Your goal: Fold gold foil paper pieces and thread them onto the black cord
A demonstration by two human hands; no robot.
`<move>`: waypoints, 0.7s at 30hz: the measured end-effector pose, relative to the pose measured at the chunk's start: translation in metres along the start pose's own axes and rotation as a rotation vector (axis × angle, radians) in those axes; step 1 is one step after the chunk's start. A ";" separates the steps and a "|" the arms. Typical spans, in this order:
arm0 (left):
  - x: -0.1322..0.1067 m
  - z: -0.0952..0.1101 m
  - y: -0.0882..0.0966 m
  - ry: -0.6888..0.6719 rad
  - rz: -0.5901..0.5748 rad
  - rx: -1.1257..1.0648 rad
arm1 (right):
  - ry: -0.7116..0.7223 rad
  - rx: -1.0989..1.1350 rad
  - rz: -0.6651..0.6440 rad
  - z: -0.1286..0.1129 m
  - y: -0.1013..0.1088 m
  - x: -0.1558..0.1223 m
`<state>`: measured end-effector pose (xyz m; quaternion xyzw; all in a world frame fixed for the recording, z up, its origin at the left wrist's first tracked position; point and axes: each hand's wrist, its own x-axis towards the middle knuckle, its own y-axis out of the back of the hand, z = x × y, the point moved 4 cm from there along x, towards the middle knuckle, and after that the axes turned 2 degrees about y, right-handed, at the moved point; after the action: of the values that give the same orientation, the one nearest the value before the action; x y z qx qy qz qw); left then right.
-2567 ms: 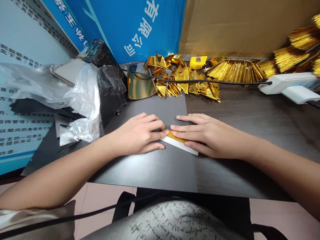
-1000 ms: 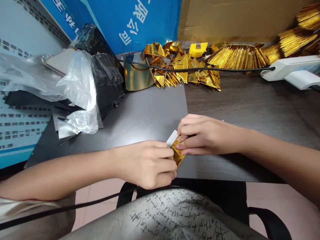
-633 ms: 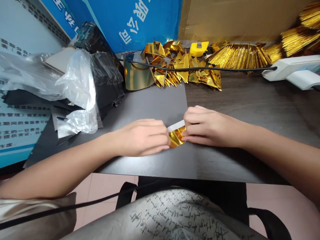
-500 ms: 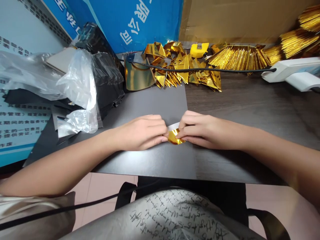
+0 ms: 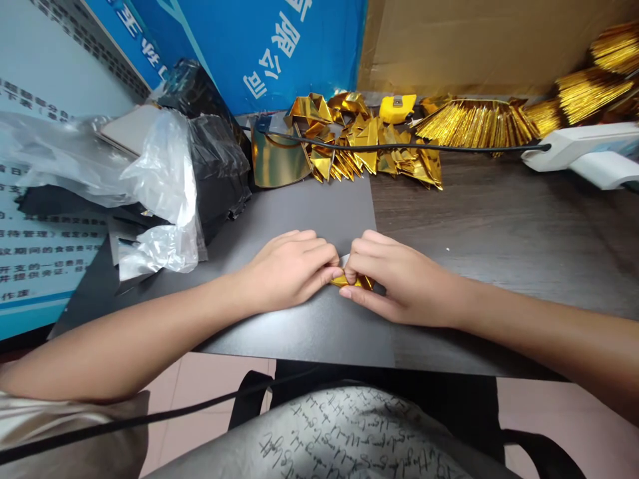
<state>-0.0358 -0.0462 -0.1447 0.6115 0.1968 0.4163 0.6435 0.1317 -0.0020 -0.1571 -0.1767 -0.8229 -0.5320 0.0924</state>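
Left hand (image 5: 289, 269) and right hand (image 5: 394, 283) both grip pinched shut on gold foil piece (image 5: 352, 282), mostly hidden under fingers

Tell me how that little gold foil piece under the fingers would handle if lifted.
The gold foil piece is thin and creased, so likely light and floppy. Its shiny face probably slips; both the left hand and right hand pin it against the dark mat.
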 end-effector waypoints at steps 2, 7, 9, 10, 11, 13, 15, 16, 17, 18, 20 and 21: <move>0.000 -0.001 0.002 -0.009 -0.018 -0.018 | 0.003 -0.024 -0.008 0.000 -0.001 0.000; 0.000 -0.001 0.010 -0.207 -0.149 -0.076 | 0.032 -0.001 -0.049 0.001 0.003 -0.002; 0.000 -0.001 0.012 -0.231 -0.161 -0.068 | 0.031 0.006 -0.066 0.001 0.005 -0.003; 0.000 -0.001 0.012 -0.230 -0.159 -0.065 | 0.026 0.006 -0.072 0.000 0.005 -0.003; -0.001 -0.001 0.012 -0.223 -0.160 -0.064 | 0.017 0.002 -0.077 -0.001 0.005 -0.003; -0.001 -0.001 0.010 -0.184 -0.168 -0.064 | -0.004 -0.010 -0.081 -0.002 0.004 -0.002; -0.001 -0.001 0.009 -0.128 -0.190 -0.076 | -0.025 -0.012 -0.078 -0.003 0.003 -0.002; -0.001 -0.001 0.008 -0.094 -0.201 -0.084 | -0.036 -0.006 -0.072 -0.003 0.003 -0.002; -0.001 -0.001 0.008 -0.058 -0.213 -0.095 | -0.047 0.005 -0.061 -0.003 0.002 -0.002; -0.001 -0.002 0.008 -0.021 -0.226 -0.106 | -0.057 0.023 -0.047 -0.003 0.002 -0.002; -0.001 -0.002 0.008 0.057 -0.252 -0.133 | -0.080 0.066 -0.010 -0.002 0.002 -0.002; -0.001 -0.002 0.009 0.095 -0.261 -0.148 | -0.092 0.085 0.012 -0.001 0.002 -0.002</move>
<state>-0.0403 -0.0462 -0.1372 0.5112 0.2736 0.3712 0.7252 0.1346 -0.0028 -0.1556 -0.2016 -0.8471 -0.4874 0.0651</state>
